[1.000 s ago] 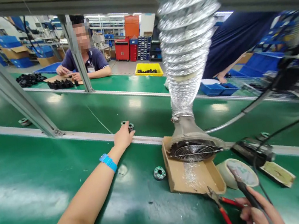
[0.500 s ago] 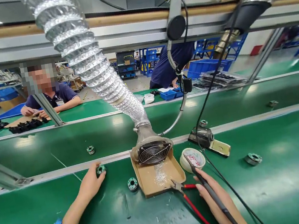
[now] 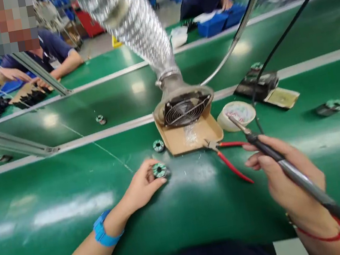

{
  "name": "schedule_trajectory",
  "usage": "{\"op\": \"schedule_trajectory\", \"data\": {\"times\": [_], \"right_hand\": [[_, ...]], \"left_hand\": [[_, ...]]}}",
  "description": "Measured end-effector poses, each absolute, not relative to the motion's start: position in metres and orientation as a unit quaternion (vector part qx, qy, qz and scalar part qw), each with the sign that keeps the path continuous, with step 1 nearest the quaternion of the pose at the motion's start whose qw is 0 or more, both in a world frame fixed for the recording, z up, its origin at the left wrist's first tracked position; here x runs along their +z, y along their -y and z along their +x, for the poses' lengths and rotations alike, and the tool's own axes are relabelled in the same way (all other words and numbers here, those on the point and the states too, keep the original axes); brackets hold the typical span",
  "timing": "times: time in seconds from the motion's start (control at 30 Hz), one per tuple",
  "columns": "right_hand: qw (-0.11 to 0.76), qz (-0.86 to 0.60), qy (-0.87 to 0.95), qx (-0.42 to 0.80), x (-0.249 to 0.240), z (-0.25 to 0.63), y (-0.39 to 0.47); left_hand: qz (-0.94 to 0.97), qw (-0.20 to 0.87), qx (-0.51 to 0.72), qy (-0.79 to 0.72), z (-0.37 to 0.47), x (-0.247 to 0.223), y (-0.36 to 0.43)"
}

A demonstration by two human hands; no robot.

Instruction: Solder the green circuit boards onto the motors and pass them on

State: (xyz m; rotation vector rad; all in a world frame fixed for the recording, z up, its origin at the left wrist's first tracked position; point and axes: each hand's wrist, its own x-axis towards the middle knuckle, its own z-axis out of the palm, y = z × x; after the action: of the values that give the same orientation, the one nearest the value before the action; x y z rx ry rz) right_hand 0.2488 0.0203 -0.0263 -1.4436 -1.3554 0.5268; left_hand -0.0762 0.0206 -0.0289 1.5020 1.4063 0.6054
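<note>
A: What are your fingers holding at this moment?

B: With your left hand (image 3: pixel 143 184) you are gripping a green-topped round part (image 3: pixel 160 174) from its left side; the thumb is lying along the near side, and the fingers are curling behind. I cannot tell whether its bottom is touching the worktop (image 3: pixel 204 213).

A: And where is this part staying in relation to the other things?

B: You are holding it in front of the cardboard tray (image 3: pixel 177 143), a little to the left. A second round part (image 3: pixel 159 150) is sitting just beside the tray's left wall. The round fan (image 3: pixel 185 113) is hanging above the tray's back portion.

A: What is your right hand (image 3: pixel 290 172) doing?

B: You are holding a soldering iron (image 3: pixel 299 177) like a pen, with your fingers closing narrowly around the grip. Its tip is pointing at the pale round thing (image 3: pixel 226 124); I cannot tell if they are touching. The red-handled pliers (image 3: pixel 215 146) are lying between your hands, their head reaching the tray's front edge.
</note>
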Motion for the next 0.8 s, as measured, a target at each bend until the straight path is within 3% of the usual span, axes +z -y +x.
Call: {"op": "schedule_trajectory", "data": {"times": [0.07, 0.23, 0.53, 0.8], "right_hand": [[0.552, -0.517, 0.591, 0.28, -0.017, 0.238, -0.012], [0.426, -0.466, 0.686, 0.361, 0.0, 0.219, -0.011], [0.333, -0.408, 0.712, 0.465, 0.004, 0.221, -0.026], [0.326, -0.389, 0.726, 0.463, 0.004, 0.221, -0.026]], "left_hand": [[0.594, 0.542, 0.253, -0.538, -0.048, -0.026, -0.016], [0.594, 0.605, 0.228, -0.478, -0.003, -0.013, -0.013], [0.642, 0.624, 0.209, -0.393, 0.007, -0.004, -0.01], [0.68, 0.599, 0.2, -0.373, 0.007, -0.002, -0.009]]}}
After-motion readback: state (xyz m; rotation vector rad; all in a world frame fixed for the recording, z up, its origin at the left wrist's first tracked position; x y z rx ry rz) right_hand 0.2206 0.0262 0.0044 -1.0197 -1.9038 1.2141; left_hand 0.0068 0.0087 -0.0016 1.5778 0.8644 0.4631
